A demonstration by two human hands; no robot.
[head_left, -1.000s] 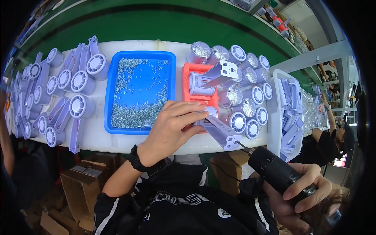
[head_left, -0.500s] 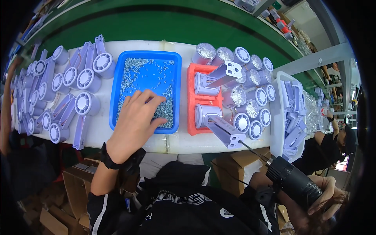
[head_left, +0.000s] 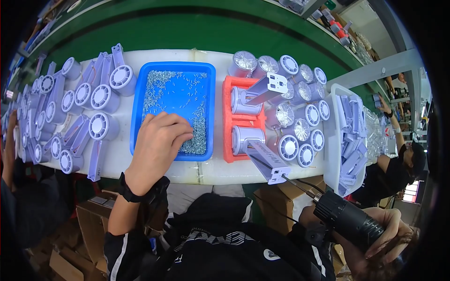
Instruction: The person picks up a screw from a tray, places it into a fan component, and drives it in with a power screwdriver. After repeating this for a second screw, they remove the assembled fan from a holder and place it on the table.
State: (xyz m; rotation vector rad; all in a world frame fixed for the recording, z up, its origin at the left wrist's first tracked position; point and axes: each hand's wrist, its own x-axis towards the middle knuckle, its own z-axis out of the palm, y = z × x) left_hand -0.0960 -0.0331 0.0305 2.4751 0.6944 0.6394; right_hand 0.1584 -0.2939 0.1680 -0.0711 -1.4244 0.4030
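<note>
Around | fans (head_left: pixel 104 126) left of screw tray (head_left: pixel 173 100) | round housings (head_left: pixel 281 116) beside red holder (head_left: pixel 228 112)

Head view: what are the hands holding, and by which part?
Right hand: black power screwdriver, gripped at its rear end. Left hand: over the screws; cannot tell whether it holds any.
</note>
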